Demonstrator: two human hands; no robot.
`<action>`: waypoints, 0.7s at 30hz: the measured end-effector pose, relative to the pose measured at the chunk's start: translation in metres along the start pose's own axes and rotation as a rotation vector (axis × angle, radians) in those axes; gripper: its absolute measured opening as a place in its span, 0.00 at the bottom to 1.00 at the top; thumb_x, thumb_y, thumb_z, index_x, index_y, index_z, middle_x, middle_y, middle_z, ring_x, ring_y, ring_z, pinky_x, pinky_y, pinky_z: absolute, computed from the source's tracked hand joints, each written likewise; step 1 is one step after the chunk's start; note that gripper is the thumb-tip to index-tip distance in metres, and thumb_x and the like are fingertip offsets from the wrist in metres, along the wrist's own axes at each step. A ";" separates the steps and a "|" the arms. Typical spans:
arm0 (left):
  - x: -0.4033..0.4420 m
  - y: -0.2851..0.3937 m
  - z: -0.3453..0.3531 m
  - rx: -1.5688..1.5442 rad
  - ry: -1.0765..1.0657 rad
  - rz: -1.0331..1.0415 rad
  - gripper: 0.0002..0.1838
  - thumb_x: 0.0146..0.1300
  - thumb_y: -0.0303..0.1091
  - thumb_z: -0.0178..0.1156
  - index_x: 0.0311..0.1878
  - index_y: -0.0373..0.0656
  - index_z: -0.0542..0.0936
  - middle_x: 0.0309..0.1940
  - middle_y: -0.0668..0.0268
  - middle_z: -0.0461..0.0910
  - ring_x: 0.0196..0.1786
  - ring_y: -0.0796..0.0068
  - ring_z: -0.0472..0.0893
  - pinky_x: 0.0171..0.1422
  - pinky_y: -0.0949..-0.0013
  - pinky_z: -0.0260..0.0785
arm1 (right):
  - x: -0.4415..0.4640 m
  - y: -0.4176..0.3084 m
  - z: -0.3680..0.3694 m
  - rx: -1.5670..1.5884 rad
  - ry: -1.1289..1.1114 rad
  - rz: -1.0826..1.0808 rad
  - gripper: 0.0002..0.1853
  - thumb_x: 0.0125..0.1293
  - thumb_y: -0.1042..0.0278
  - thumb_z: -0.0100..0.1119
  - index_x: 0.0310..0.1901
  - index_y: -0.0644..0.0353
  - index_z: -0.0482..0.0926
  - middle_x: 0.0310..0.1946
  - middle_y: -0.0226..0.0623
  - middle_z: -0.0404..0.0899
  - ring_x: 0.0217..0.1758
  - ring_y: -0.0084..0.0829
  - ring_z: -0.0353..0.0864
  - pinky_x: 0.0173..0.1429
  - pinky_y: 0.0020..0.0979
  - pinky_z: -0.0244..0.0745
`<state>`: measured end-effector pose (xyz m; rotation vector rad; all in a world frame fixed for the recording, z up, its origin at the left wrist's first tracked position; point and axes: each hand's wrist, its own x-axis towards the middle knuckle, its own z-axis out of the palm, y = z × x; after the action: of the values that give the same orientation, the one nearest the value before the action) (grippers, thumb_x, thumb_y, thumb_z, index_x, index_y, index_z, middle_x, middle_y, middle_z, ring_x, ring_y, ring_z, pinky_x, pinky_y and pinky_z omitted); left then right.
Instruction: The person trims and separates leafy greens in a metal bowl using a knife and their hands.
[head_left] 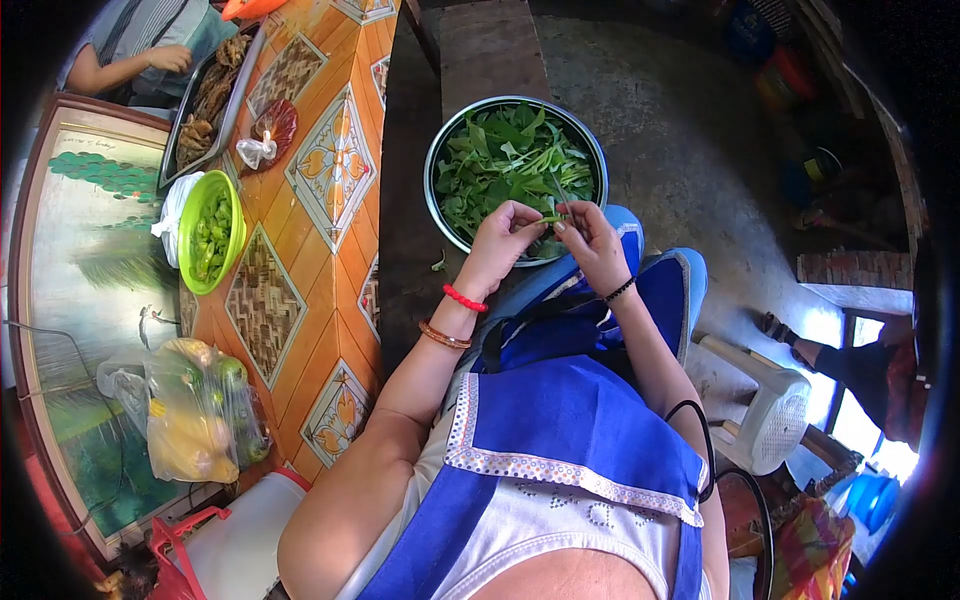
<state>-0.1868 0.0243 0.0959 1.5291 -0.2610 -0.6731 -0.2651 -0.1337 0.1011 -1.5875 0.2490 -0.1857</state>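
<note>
Both my hands meet over the near rim of a round metal basin (436, 205) filled with leafy greens (500, 150). My left hand (505, 240), with a red bead bracelet at the wrist, pinches one end of a short green stem (548, 219). Close beside it, my right hand (594, 245) has its fingertips closed on the other end of the stem. A thin, pale strip rises from the right fingertips; I cannot make out what it is. A green bowl (238, 240) of cut green pieces stands on the table at the left.
The patterned table (320, 275) holds a tray (222, 135) of brown food, a small tied bag (258, 150) and a plastic bag of produce (190, 430). At top left is another person's hand (168, 58). A white plastic stool (765, 420) stands at right, near another person's leg (850, 365).
</note>
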 end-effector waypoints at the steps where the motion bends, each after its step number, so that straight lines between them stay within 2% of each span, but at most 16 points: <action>1: 0.000 0.000 -0.001 0.001 0.000 0.000 0.07 0.64 0.26 0.62 0.45 0.39 0.77 0.36 0.71 0.79 0.40 0.84 0.76 0.48 0.79 0.69 | 0.001 0.002 -0.001 0.001 0.000 0.000 0.14 0.67 0.70 0.61 0.50 0.67 0.73 0.37 0.33 0.80 0.40 0.19 0.78 0.44 0.23 0.74; 3: 0.001 -0.001 -0.004 -0.113 -0.028 0.014 0.08 0.64 0.26 0.62 0.45 0.39 0.77 0.37 0.70 0.79 0.41 0.84 0.76 0.49 0.79 0.69 | 0.002 0.006 -0.004 -0.167 0.010 0.026 0.13 0.67 0.71 0.60 0.50 0.66 0.73 0.36 0.33 0.80 0.39 0.19 0.78 0.44 0.23 0.74; 7: 0.002 -0.001 -0.004 -0.228 -0.076 -0.012 0.08 0.65 0.25 0.61 0.46 0.41 0.76 0.39 0.69 0.79 0.42 0.83 0.77 0.50 0.78 0.70 | 0.001 0.005 0.000 -0.038 -0.013 0.043 0.12 0.66 0.71 0.60 0.48 0.65 0.73 0.33 0.34 0.80 0.36 0.20 0.78 0.42 0.24 0.74; 9: 0.002 0.003 -0.004 -0.514 -0.137 -0.161 0.08 0.66 0.25 0.60 0.47 0.42 0.76 0.40 0.68 0.80 0.42 0.81 0.79 0.50 0.76 0.73 | 0.001 0.002 0.001 -0.030 -0.009 0.033 0.11 0.66 0.70 0.60 0.47 0.65 0.72 0.31 0.37 0.79 0.34 0.21 0.78 0.40 0.25 0.73; 10: 0.001 0.006 -0.003 -0.514 -0.138 -0.162 0.08 0.66 0.25 0.60 0.47 0.42 0.76 0.40 0.68 0.80 0.42 0.81 0.79 0.50 0.76 0.73 | 0.001 0.001 0.001 -0.030 -0.008 0.033 0.11 0.66 0.70 0.60 0.47 0.65 0.72 0.31 0.37 0.79 0.34 0.21 0.78 0.40 0.25 0.73; 12: -0.001 0.011 0.004 -0.770 -0.129 -0.201 0.08 0.65 0.27 0.61 0.47 0.44 0.76 0.39 0.68 0.80 0.42 0.79 0.80 0.49 0.74 0.74 | 0.002 0.000 0.003 -0.095 0.053 -0.010 0.11 0.66 0.70 0.60 0.46 0.64 0.72 0.31 0.38 0.79 0.33 0.23 0.78 0.39 0.26 0.73; 13: -0.001 0.011 0.007 -0.770 -0.128 -0.201 0.08 0.65 0.27 0.61 0.47 0.44 0.76 0.39 0.68 0.80 0.42 0.79 0.80 0.49 0.74 0.74 | 0.001 -0.004 0.003 -0.095 0.052 -0.010 0.11 0.66 0.70 0.60 0.46 0.64 0.72 0.31 0.38 0.79 0.33 0.23 0.78 0.39 0.26 0.73; 15: -0.001 0.010 0.013 -0.835 -0.081 -0.220 0.08 0.67 0.29 0.60 0.48 0.43 0.75 0.39 0.67 0.80 0.41 0.78 0.81 0.48 0.74 0.76 | -0.001 -0.014 0.002 -0.368 0.069 -0.031 0.13 0.66 0.69 0.62 0.47 0.64 0.72 0.32 0.38 0.80 0.34 0.25 0.78 0.40 0.28 0.74; 16: 0.001 0.009 0.015 -0.836 -0.080 -0.220 0.08 0.67 0.29 0.60 0.48 0.43 0.75 0.39 0.67 0.80 0.41 0.78 0.81 0.48 0.74 0.76 | -0.001 -0.011 0.002 -0.368 0.069 -0.031 0.13 0.66 0.69 0.62 0.47 0.64 0.72 0.32 0.38 0.80 0.34 0.25 0.78 0.40 0.28 0.74; 18: 0.009 0.009 0.016 -0.909 -0.058 -0.227 0.07 0.67 0.29 0.59 0.45 0.42 0.73 0.36 0.66 0.81 0.37 0.78 0.81 0.42 0.77 0.77 | 0.000 -0.008 0.004 -0.203 0.027 -0.117 0.15 0.68 0.67 0.59 0.53 0.62 0.73 0.35 0.40 0.79 0.37 0.27 0.78 0.44 0.28 0.74; 19: 0.010 0.009 0.015 -0.906 -0.049 -0.195 0.05 0.69 0.27 0.57 0.45 0.42 0.73 0.36 0.65 0.81 0.36 0.77 0.82 0.41 0.76 0.79 | -0.001 -0.012 0.004 -0.204 0.028 -0.117 0.15 0.68 0.67 0.59 0.53 0.62 0.73 0.35 0.40 0.79 0.37 0.27 0.78 0.44 0.28 0.74; 21: 0.013 0.014 0.013 -0.914 -0.010 -0.190 0.05 0.69 0.27 0.56 0.45 0.42 0.73 0.36 0.65 0.81 0.36 0.78 0.82 0.41 0.76 0.79 | -0.002 -0.025 0.003 -0.066 -0.011 0.002 0.20 0.71 0.65 0.54 0.63 0.58 0.70 0.40 0.42 0.78 0.42 0.28 0.78 0.50 0.29 0.73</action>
<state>-0.1807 0.0052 0.1073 0.6737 0.1820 -0.7985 -0.2657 -0.1299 0.1261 -1.6533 0.2505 -0.1686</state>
